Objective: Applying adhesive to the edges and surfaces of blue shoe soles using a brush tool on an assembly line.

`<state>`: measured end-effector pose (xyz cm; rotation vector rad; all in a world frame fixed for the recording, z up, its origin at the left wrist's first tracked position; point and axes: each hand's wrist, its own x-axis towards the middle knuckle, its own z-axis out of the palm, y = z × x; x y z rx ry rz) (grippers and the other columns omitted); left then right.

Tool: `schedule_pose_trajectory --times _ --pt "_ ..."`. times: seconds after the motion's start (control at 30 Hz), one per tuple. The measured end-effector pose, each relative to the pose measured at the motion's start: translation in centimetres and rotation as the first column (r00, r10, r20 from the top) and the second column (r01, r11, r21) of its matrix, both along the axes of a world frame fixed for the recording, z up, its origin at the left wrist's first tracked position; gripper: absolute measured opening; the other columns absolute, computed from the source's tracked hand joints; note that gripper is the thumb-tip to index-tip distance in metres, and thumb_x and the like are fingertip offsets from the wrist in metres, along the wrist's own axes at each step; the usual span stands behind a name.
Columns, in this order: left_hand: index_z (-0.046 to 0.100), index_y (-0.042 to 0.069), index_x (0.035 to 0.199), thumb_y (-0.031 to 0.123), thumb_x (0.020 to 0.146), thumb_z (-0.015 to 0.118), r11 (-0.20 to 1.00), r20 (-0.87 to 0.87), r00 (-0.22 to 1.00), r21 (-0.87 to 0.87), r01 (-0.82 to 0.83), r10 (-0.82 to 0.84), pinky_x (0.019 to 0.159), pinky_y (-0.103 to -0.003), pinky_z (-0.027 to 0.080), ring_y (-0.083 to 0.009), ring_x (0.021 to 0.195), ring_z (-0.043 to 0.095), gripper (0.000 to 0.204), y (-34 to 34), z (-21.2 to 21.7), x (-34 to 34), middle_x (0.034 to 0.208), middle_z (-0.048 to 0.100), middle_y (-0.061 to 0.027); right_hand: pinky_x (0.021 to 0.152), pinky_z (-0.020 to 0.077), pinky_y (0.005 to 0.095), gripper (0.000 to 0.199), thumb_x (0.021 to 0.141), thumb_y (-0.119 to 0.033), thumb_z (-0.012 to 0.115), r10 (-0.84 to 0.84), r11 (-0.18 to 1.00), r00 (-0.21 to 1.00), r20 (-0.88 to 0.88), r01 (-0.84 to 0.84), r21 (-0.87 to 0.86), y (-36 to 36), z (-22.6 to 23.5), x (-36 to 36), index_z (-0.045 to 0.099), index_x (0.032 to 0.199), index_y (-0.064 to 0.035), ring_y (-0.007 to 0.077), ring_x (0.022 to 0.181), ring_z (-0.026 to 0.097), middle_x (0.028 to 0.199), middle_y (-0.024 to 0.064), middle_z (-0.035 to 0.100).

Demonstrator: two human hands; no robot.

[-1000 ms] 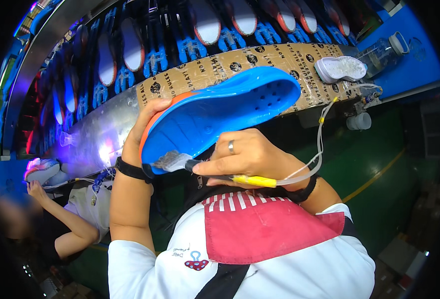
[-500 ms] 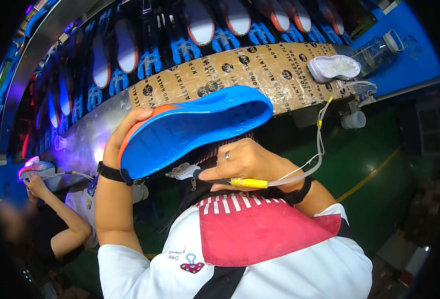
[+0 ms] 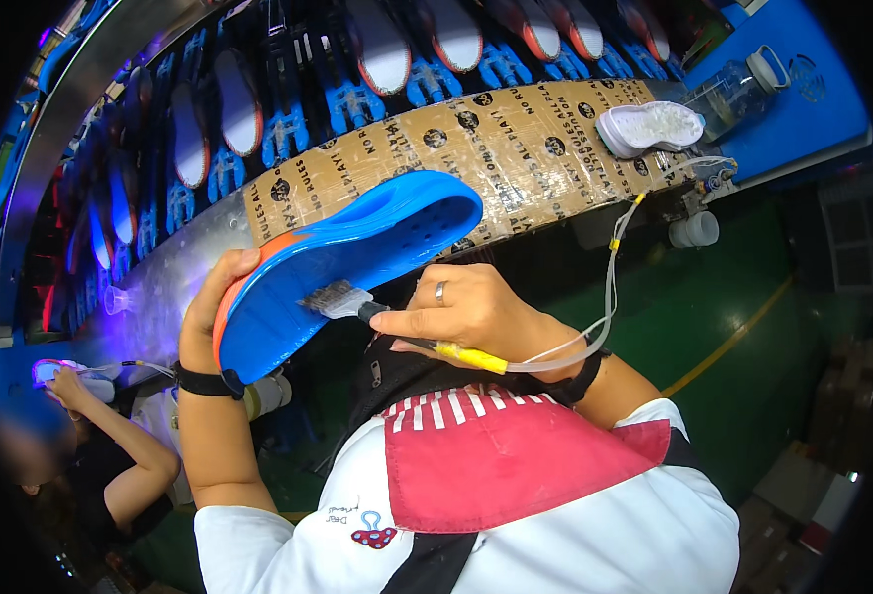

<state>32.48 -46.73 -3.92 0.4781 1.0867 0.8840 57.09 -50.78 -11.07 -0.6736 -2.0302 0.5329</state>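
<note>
A blue shoe sole (image 3: 303, 302) with an orange patch on its rim is tilted up in front of me, its hollow inner side facing me. My left hand (image 3: 217, 292) grips it by the left end, thumb over the orange edge. In my right hand (image 3: 471, 315) is a brush (image 3: 352, 302) with a pale ferrule, dark handle and yellow tape. Its bristles are at the inner face of the sole, seemingly touching it. Clear tubing (image 3: 605, 297) runs from the handle's end to a fitting beyond the bench's right part.
Cardboard (image 3: 387, 163) covers the bench edge ahead. A white sole (image 3: 651, 129) rests there, beside a clear bottle (image 3: 728, 94). Shoe uppers (image 3: 242, 104) hang in a row on blue holders (image 3: 355, 104) behind. At far left a co-worker's hand (image 3: 68, 386) holds a shoe.
My right hand has brought the brush up and left, from below the sole into its hollow. The sole has shifted slightly left and tilted more.
</note>
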Motion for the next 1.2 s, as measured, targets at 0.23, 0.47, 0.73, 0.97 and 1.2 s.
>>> schedule_pose_trajectory --times 0.23,0.47,0.73,0.97,1.2 --pt "0.056 -0.009 0.115 0.027 0.084 0.060 1.000 -0.059 0.998 0.005 -0.030 0.030 0.080 -0.031 0.054 -0.0237 0.088 0.066 0.048 0.2 0.3 -0.5 0.102 0.065 -0.0195 0.052 0.0469 0.0293 0.021 0.072 -0.016 0.071 0.116 0.993 0.982 0.146 -0.118 0.006 -0.6 -0.5 0.0 0.068 0.092 -0.0102 0.0177 0.063 0.055 0.063 0.0017 0.056" --pt "0.055 -0.008 0.117 0.030 0.085 0.058 1.000 -0.073 0.997 0.000 -0.016 0.016 0.080 -0.033 0.055 -0.0245 0.087 0.066 0.049 0.0 0.5 -0.5 0.103 0.065 -0.0202 0.052 0.0468 0.0288 0.027 0.070 -0.012 0.072 -0.089 0.994 0.990 0.113 0.082 0.068 -0.5 -0.3 0.0 0.068 0.097 -0.0078 0.0175 0.064 0.056 0.065 0.0017 0.057" --pt "0.056 -0.006 0.116 0.035 0.086 0.054 0.998 -0.110 0.992 0.025 -0.059 0.061 0.079 -0.032 0.055 -0.0259 0.087 0.066 0.052 -0.5 0.8 -0.4 0.102 0.065 -0.0198 0.051 0.0464 0.0289 0.028 0.069 -0.012 0.076 -0.090 0.995 0.994 0.068 0.087 0.044 -0.6 -0.5 0.4 0.067 0.095 -0.0092 0.0180 0.061 0.055 0.064 0.0015 0.056" --pt "0.052 -0.003 0.123 0.038 0.085 0.054 1.000 -0.098 0.995 0.028 0.001 0.001 0.084 -0.034 0.053 -0.0254 0.093 0.064 0.056 -1.4 1.1 0.0 0.110 0.063 -0.0182 0.055 0.0471 0.0303 0.026 0.071 -0.012 0.074 -0.246 0.969 0.969 0.003 0.246 0.037 -0.3 -1.7 0.1 0.065 0.095 -0.0096 0.0194 0.063 0.055 0.065 0.0025 0.057" --pt "0.050 0.000 0.127 0.042 0.084 0.050 0.994 -0.075 0.994 0.077 0.079 -0.073 0.084 -0.036 0.051 -0.0271 0.094 0.063 0.060 -0.5 -0.4 -1.0 0.114 0.061 -0.0176 0.051 0.0469 0.0291 0.032 0.069 -0.011 0.078 -0.050 0.998 0.999 -0.011 0.051 0.033 -0.7 -1.1 -0.1 0.067 0.099 -0.0064 0.0187 0.061 0.057 0.063 0.0038 0.056"
